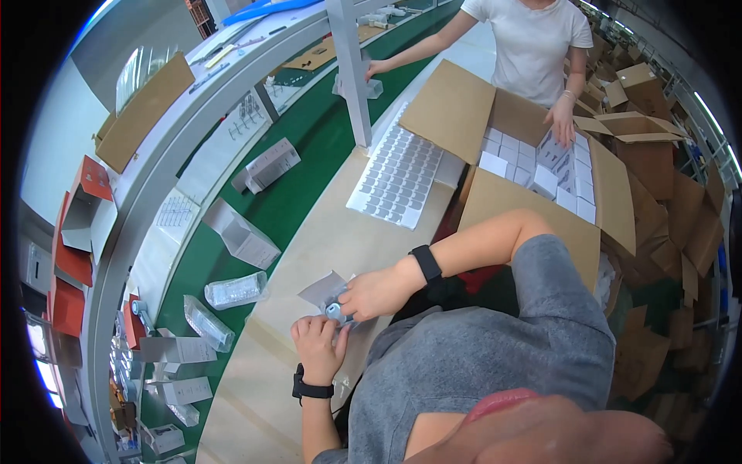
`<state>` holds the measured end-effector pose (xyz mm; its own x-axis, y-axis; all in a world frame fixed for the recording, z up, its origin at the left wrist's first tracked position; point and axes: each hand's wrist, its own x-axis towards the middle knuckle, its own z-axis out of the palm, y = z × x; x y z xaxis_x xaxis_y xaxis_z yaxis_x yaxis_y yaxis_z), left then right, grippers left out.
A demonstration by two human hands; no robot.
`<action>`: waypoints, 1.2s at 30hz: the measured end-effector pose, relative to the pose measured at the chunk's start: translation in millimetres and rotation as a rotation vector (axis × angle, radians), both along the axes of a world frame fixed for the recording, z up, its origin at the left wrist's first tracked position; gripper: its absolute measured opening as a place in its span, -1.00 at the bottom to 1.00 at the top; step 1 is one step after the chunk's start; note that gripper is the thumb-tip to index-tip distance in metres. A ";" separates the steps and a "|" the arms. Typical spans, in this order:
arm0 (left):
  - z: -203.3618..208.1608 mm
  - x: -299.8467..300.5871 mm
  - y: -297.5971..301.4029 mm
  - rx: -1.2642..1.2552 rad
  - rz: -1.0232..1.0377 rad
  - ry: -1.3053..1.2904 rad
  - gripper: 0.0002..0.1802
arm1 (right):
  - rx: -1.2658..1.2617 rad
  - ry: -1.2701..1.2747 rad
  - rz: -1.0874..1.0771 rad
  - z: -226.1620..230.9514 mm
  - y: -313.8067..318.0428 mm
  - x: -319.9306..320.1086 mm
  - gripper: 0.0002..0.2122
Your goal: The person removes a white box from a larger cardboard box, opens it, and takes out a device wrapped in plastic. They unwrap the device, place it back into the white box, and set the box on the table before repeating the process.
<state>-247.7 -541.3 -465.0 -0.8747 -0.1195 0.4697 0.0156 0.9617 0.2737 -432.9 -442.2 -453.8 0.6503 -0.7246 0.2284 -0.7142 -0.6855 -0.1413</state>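
Observation:
Over the pale worktable (359, 247), my two hands meet at a small box (318, 291) whose white-grey flap stands up. A pale blue item with a round end (334, 310) shows at the box's opening, between my fingers; its kind I cannot make out. My right hand (379, 293) closes on this item from the far right side. My left hand (318, 345) is nearer, its fingers curled against the box's near side. The fingers cover most of the box and the item's lower part.
Left of the table runs a green conveyor belt (287, 213) with white boxes (246, 241) and bubble-wrapped packs (236, 291). A label sheet (398, 172) lies farther up the table. Right of it, a co-worker (537, 54) reaches into a large carton (533, 220) of small white boxes. A post (349, 77) stands beside the belt.

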 end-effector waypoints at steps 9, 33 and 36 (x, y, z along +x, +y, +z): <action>-9.6 -0.4 -3.8 -0.025 -0.010 -0.045 -0.86 | 0.276 -0.005 -0.378 -3.9 -36.9 -0.1 -0.93; -37.3 -18.4 11.0 0.119 0.254 0.066 -0.45 | 0.366 -0.358 -0.469 -20.3 -21.8 -37.9 -0.61; -30.4 -27.8 2.0 0.187 0.199 0.121 -0.44 | 0.282 -0.543 -0.432 -11.9 -19.0 -45.2 -0.59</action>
<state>-275.5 -539.2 -495.4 -0.7641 -0.3772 0.5233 -0.1248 0.8823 0.4538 -478.1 -461.2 -465.7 0.1437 -0.9684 0.2039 -0.6912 -0.2457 -0.6796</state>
